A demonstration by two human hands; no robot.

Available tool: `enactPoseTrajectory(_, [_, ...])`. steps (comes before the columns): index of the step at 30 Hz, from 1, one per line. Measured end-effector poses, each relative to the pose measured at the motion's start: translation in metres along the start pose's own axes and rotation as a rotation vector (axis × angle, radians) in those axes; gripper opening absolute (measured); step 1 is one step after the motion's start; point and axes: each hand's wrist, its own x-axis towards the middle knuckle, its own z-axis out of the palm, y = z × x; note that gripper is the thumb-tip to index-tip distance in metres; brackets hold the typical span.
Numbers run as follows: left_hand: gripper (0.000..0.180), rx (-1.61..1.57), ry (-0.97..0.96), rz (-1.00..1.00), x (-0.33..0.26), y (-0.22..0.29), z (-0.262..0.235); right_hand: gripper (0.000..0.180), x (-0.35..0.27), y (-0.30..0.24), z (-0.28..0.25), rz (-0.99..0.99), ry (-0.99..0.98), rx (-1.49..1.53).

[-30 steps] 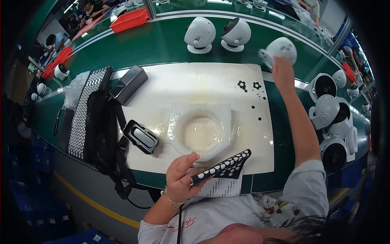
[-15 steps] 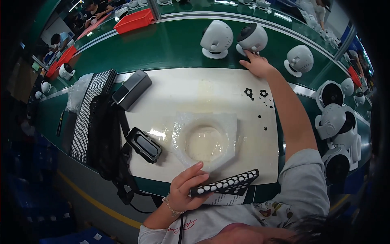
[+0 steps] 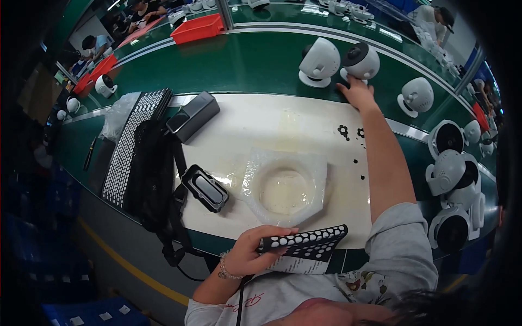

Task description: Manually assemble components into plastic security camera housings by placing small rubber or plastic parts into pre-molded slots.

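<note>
Right hand [image 3: 360, 94] apparently against a round white device [image 3: 363, 62]

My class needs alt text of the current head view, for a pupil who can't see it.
A person's left grip holds a folded black sheet with white dots; the right grip is at the base of a round white device on a green table. Nearer, a hollowed white block lies on a pale mat.

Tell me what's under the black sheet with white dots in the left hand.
A white printed paper shows below the dotted sheet, which hides the rest; what lies under the left hand is covered too.
</note>
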Motion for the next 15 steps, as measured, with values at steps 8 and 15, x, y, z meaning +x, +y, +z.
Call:
enactPoseTrajectory(8, [0.030,0.040,0.089,-0.021,-0.003,0.000,0.003,0.023,-0.017,0.013,-0.080,-0.166,0.329,-0.186])
enactPoseTrajectory(15, [0.028,0.230,0.102,0.032,-0.002,0.003,0.004,0.026,-0.146,-0.040,-0.162,-0.316,0.099,1.044])
